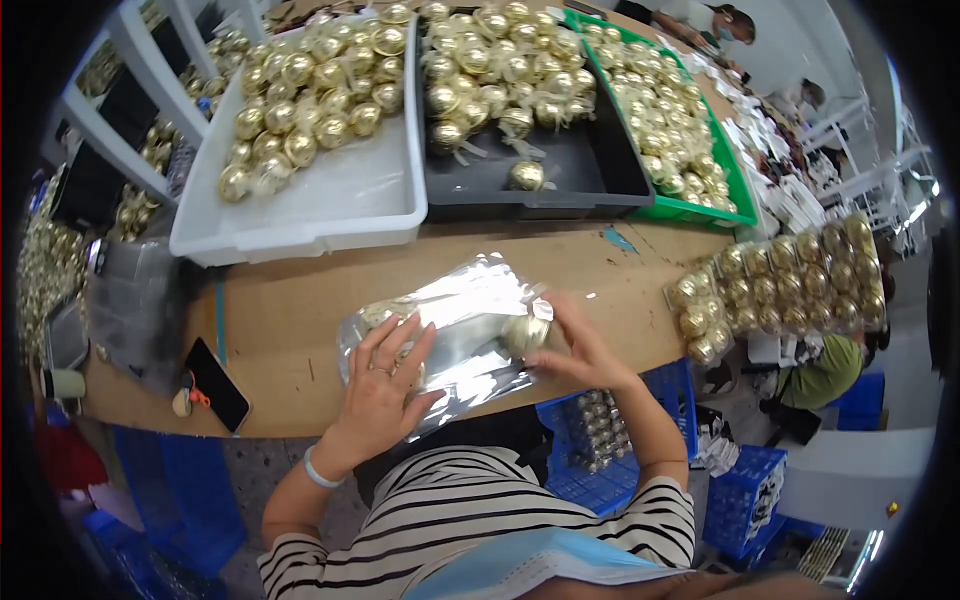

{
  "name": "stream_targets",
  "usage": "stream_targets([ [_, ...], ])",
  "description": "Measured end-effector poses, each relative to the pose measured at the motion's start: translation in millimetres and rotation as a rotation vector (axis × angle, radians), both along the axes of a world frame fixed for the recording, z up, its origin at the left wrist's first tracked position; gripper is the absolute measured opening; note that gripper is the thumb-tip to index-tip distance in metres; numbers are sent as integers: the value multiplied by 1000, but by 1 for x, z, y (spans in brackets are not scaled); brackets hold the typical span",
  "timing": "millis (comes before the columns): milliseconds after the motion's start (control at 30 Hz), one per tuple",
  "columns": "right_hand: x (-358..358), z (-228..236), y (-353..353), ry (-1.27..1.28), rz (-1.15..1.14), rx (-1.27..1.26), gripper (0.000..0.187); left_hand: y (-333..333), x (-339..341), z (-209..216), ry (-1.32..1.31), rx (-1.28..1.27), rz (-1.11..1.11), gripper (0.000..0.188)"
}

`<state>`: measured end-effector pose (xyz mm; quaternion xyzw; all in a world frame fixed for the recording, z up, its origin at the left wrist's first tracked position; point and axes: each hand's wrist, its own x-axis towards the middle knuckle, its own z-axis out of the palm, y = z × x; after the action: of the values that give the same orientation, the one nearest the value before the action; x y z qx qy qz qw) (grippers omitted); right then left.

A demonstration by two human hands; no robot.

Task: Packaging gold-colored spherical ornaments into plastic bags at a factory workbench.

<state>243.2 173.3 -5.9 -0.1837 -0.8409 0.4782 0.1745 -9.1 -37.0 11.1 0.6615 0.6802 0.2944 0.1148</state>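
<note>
A clear plastic package (470, 300) lies on the brown worktable in front of me, glossy with reflections. Gold ball ornaments show at its left end, partly covered by my left hand (385, 390), whose fingers are spread flat over the plastic. Toward the package's right end is a gold ball ornament (522, 335) with a white tag at its top. My right hand (578, 350) curves round that ball, thumb on the near side and fingers on the far side. Glare hides whether the ball sits inside the plastic or on it.
Along the back stand a white tray (300, 240), a black tray (560, 205) and a green tray (735, 205) of gold balls. Packed gold balls (780, 285) lie at right. A phone (217, 385) rests near the left edge; blue crates (745, 490) stand below. Other people work beyond.
</note>
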Motion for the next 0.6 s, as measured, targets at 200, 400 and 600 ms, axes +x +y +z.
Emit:
stream_targets([
  [200,-81,-14,-6,-67,101,-591,69,3,-6,-7,55,42,-120,70],
  [400,-106,9,-7,-229,-99,-496,44,4,-5,-5,212,38,-106,69],
  [600,-59,48,57,-494,342,-322,47,-3,-7,-5,219,2,-93,60],
])
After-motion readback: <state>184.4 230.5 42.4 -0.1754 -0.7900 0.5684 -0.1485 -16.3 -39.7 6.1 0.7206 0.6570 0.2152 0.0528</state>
